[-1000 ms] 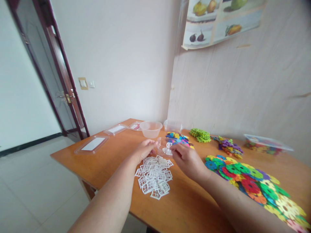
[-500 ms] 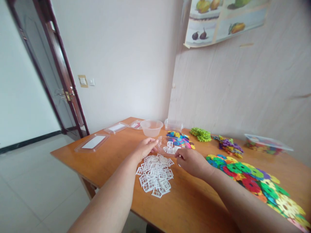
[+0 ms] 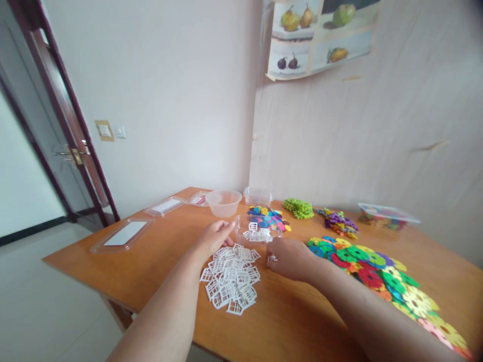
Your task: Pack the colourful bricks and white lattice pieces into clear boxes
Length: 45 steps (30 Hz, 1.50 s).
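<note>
My left hand is at the left end of a small clear plastic container, its thumb and fingers closed at the rim. Several white toy window frames lie inside that container. Right of the container's near side, my right hand is closed, knuckles up, with a small white toy window frame showing beneath its fingers. A loose pile of white toy window frames spreads on the table between my forearms.
Behind are colourful discs, a translucent bowl, another clear container and green linked pieces. Flat clear lids lie left on the wooden table. Flower-shaped pieces and a filled tub are right.
My view has turned a little to the right. My right hand has drawn back slightly from the container toward me, and a white window frame now shows under its fingers. My left hand stays at the container.
</note>
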{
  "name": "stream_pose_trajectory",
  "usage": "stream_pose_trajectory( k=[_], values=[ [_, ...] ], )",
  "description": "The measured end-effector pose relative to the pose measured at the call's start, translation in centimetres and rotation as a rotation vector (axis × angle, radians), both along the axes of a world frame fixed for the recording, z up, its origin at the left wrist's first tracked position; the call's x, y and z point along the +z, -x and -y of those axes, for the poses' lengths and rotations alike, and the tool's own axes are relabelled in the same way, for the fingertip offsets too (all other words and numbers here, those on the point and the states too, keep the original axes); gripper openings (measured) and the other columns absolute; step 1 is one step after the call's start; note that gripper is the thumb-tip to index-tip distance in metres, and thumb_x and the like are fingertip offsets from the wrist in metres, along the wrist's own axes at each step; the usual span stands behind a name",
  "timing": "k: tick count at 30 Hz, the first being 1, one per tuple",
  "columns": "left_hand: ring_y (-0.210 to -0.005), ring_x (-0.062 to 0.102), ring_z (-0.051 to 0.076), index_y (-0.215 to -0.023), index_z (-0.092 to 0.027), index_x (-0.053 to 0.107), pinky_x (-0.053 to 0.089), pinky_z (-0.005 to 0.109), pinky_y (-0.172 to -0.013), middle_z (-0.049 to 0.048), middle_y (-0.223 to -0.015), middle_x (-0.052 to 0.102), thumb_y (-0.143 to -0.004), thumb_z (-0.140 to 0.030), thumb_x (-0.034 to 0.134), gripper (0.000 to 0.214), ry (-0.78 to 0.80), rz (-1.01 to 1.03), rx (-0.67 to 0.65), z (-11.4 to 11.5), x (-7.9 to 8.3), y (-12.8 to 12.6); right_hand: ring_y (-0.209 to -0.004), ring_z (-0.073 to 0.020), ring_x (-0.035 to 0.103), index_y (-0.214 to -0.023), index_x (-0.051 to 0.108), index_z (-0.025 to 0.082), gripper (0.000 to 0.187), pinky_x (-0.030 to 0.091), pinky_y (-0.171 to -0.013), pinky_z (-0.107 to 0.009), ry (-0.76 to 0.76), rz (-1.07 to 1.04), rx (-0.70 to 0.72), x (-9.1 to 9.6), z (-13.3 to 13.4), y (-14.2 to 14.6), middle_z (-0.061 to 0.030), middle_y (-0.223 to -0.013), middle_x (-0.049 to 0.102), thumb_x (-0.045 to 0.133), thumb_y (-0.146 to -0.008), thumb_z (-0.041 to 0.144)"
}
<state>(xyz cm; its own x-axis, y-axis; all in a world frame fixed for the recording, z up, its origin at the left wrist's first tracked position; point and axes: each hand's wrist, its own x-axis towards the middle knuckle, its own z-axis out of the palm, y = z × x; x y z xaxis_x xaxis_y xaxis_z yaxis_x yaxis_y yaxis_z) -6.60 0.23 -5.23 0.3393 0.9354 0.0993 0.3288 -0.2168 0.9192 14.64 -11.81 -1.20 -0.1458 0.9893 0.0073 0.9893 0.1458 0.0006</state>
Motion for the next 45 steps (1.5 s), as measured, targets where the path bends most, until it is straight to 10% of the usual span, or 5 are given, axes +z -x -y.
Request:
stream_pose_trajectory(
  k=[9,17,29,45],
  values=[
    [-0.059,0.066,0.020,-0.104,-0.018,0.064,0.045,0.027,-0.060,0.0024,-0.059,0.068,-0.076,-0.075,0.053,0.064,0.013,-0.003,-0.011,0.6,0.4,0.1,-0.068,-0.0133,0.054,-0.078,0.060,0.020,0.003,0.029,-0.056,-0.024,-0.079,-0.210,0.108,0.5,-0.3,-0.8,-0.0012,-0.078,0.065,0.057,-0.077,0.018],
    [-0.056,0.061,0.018,-0.113,-0.018,0.064,0.041,0.026,-0.056,0.0017,-0.056,0.066,-0.075,-0.081,0.049,0.075,0.031,-0.018,-0.037,0.5,0.1,0.3,-0.066,-0.0136,0.055,-0.097,0.061,0.020,0.016,0.036,-0.061,-0.024,-0.500,-0.478,-0.009,2.2,-1.1,-2.0,-0.0002,-0.074,0.063,0.050,-0.088,0.027],
    [-0.058,0.061,0.019,-0.125,-0.020,0.061,0.044,0.028,-0.060,-0.0009,-0.054,0.063,-0.077,-0.079,0.049,0.077,0.037,-0.008,-0.086,1.6,0.7,0.2,-0.087,-0.0199,0.066,-0.129,0.059,0.031,0.042,0.040,-0.069,-0.027,-0.072,-0.311,0.157,-2.1,-0.1,2.0,-0.0040,-0.104,0.072,0.055,-0.088,0.038],
    [-0.060,0.063,0.018,-0.116,-0.020,0.063,0.044,0.026,-0.059,0.0011,-0.060,0.066,-0.077,-0.079,0.050,0.072,0.058,0.025,-0.088,1.0,0.2,0.0,-0.069,-0.0135,0.058,-0.078,0.062,0.020,0.027,0.033,-0.061,-0.025,-0.193,-0.242,0.189,-1.6,0.1,2.3,-0.0033,-0.079,0.068,0.044,-0.096,0.028]
  ],
)
